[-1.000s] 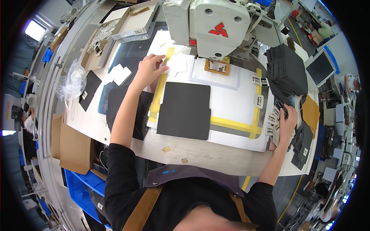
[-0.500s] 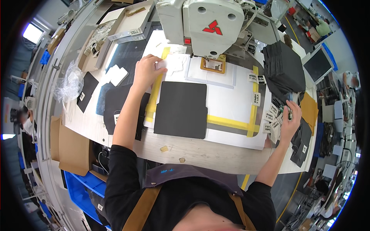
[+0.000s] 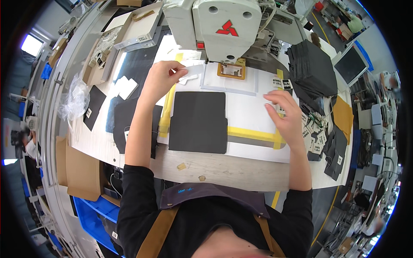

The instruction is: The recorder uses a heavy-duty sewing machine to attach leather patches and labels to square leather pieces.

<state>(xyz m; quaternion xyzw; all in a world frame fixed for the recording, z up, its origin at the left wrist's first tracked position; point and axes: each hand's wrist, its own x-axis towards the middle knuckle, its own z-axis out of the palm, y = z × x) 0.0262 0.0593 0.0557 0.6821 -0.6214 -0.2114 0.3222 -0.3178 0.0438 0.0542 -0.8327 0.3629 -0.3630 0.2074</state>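
Beside the sewing machine head (image 3: 227, 30), my left hand (image 3: 162, 79) pinches a thin whitish piece (image 3: 193, 70) between thumb and fingertips. Beneath that piece, small white pieces (image 3: 188, 80) lie partly covered. My right hand (image 3: 285, 114) hovers over the right strip of yellow tape, fingers and thumb apart, with nothing seen between them. Close by its fingers are small printed fabric labels (image 3: 276, 82). Between my hands a black, roughly square panel (image 3: 198, 122) lies flat on the white sheet (image 3: 254, 150). A clear plate (image 3: 245, 87) and brass-coloured frame (image 3: 231, 71) sit under the machine head.
On the right stand a tall stack of black panels (image 3: 312, 66), a heap of loose labels (image 3: 316, 137) and a brown-yellow piece (image 3: 343, 118). To the left lie black pieces (image 3: 95, 105), a clear plastic bag (image 3: 75, 101) and open boxes (image 3: 140, 23). A blue crate (image 3: 92, 219) sits below the table.
My right hand has left the heap of labels and come inward to the left, its fingers now spread. The thin piece in my left hand has swung out rightward, toward the clear plate.
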